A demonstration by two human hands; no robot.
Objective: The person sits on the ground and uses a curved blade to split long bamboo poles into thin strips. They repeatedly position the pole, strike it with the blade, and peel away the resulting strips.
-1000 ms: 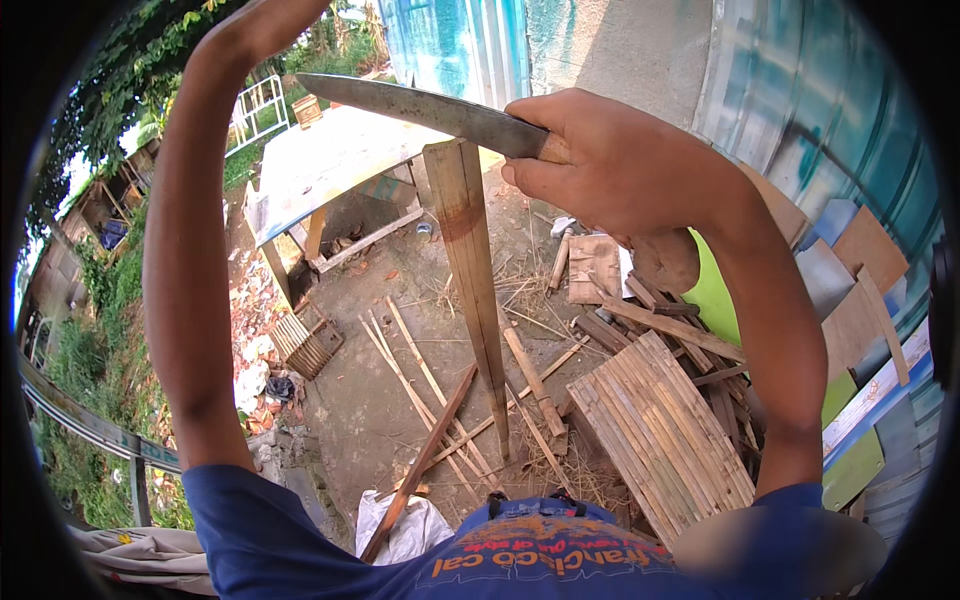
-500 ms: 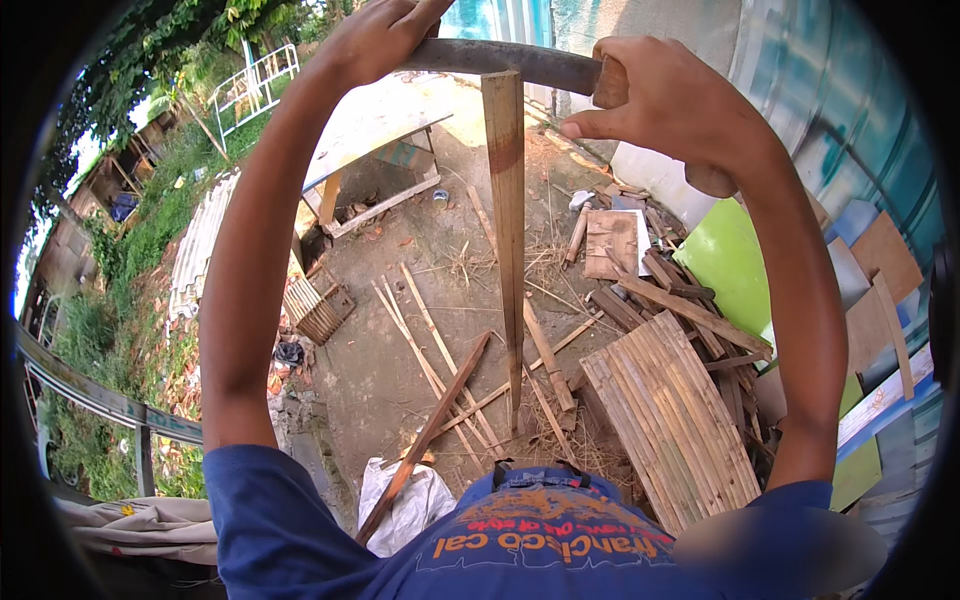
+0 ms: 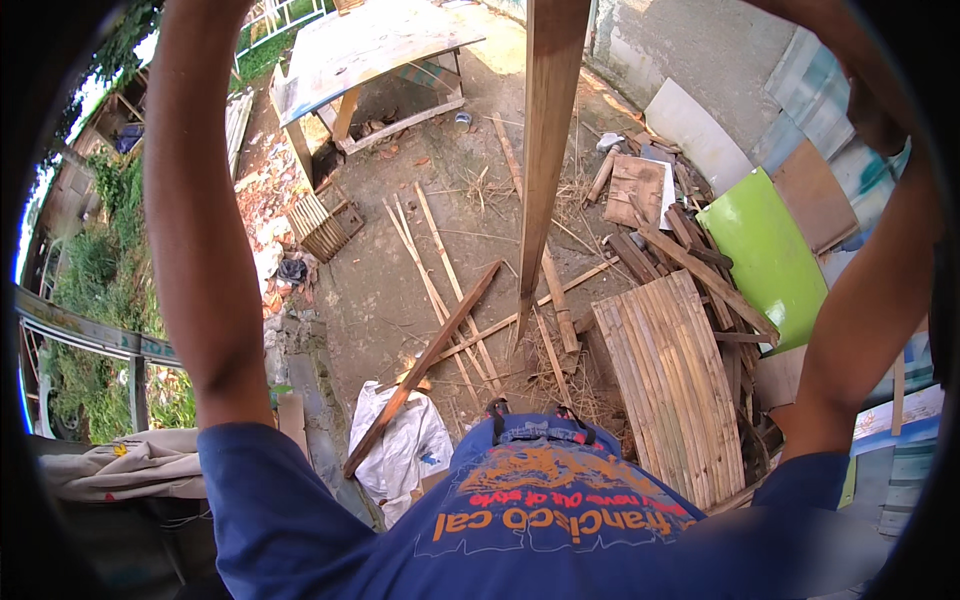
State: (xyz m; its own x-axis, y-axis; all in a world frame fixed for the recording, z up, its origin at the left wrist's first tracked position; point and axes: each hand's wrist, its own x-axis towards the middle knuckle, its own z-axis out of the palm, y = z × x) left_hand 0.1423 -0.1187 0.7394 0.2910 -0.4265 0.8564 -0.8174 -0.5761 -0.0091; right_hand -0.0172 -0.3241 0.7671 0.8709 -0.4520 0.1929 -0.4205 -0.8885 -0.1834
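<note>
Both my arms are raised. The left forearm (image 3: 205, 200) runs up past the top edge, and my left hand is out of the picture. Only the back part of my right hand (image 3: 850, 45) shows at the upper right corner, with its fingers hidden. A dark shape (image 3: 876, 120) hangs below it; I cannot make out what it is. Between my arms a long squared wooden post (image 3: 545, 130) stands upright, its narrow-looking lower end near the ground and its top cut off by the upper edge. The blade seen earlier is out of view.
A low table (image 3: 370, 50) stands at the far left. Thin wooden strips (image 3: 440, 280) and a brown plank (image 3: 425, 365) lie ahead, the plank across a white sack (image 3: 400, 440). On the right are a slatted wood panel (image 3: 670, 380), scrap timber (image 3: 700, 270) and a green board (image 3: 770, 255).
My hands and the blade have risen out past the top edge, the right hand partly. The view has tilted downward, and the post's top has left the picture.
</note>
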